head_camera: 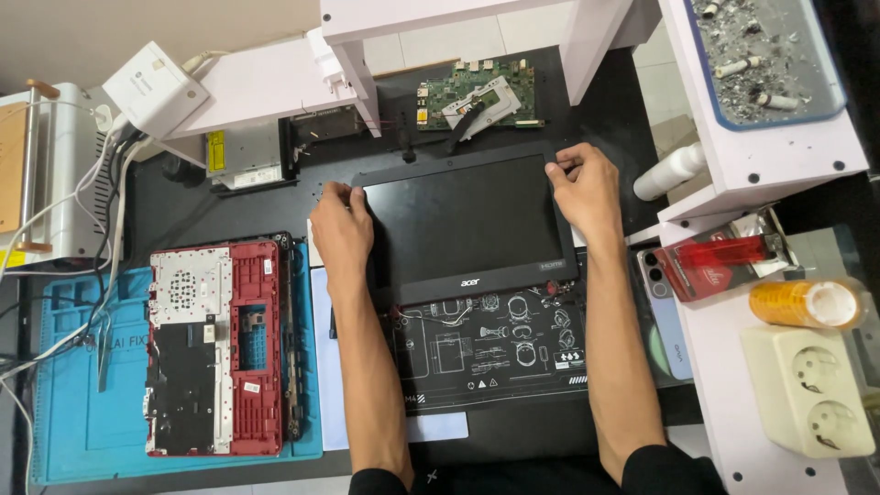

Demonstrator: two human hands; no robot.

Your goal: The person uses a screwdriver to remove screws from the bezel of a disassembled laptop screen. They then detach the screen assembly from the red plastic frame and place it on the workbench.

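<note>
- The laptop screen (463, 220) lies flat in the middle of the dark surface (229, 215), on a black mat (495, 353).
- The left hand (341, 225) grips its left edge, fingers closed on the frame.
- The right hand (585, 188) pinches its upper right corner.
- A red laptop base (220, 348) lies on a blue mat (64, 394) at the left.
- A green circuit board (477, 92) lies behind the screen.

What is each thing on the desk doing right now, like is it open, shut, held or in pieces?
Laptop screen panel: dark, lying flat, gripped at both top corners.
Left hand: on the panel's top left corner.
Right hand: pinching the top right corner.
Red laptop base: opened up, insides showing, on the blue mat.
Green circuit board: loose, out of its case.
Tape roll: lying on its side.
</note>
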